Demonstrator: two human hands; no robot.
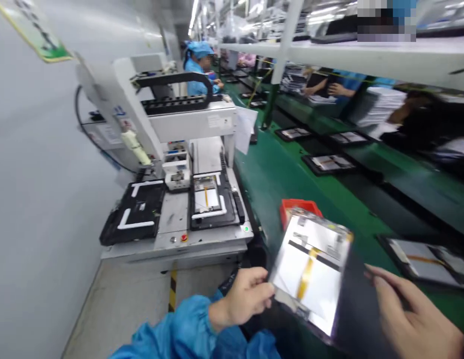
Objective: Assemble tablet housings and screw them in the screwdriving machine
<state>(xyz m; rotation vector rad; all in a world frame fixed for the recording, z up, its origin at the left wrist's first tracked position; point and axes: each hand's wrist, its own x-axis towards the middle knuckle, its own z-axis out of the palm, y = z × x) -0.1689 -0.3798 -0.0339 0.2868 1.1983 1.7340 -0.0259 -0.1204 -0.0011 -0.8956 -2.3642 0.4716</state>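
Observation:
My left hand (pixel 247 296) is closed on the lower left edge of a tablet assembly (pixel 318 271), gripped between thumb and fingers. The assembly is tilted; its inner side shows white and silver panels, a black strip and an orange flex cable (pixel 308 274). My right hand (pixel 415 309) is to the right of it, apart from the assembly, with thumb and forefinger pinched together. What they hold, if anything, is hidden by blur against a dark panel (pixel 362 304) behind.
On the left, a white bench machine (pixel 194 124) carries a black fixture (pixel 138 209) and another tablet assembly (pixel 206 193). A red bin (pixel 297 205) stands on the green bench (pixel 269 169). Black trays (pixel 329 163) with tablets line the conveyor. A person in blue (pixel 198 70) sits farther back.

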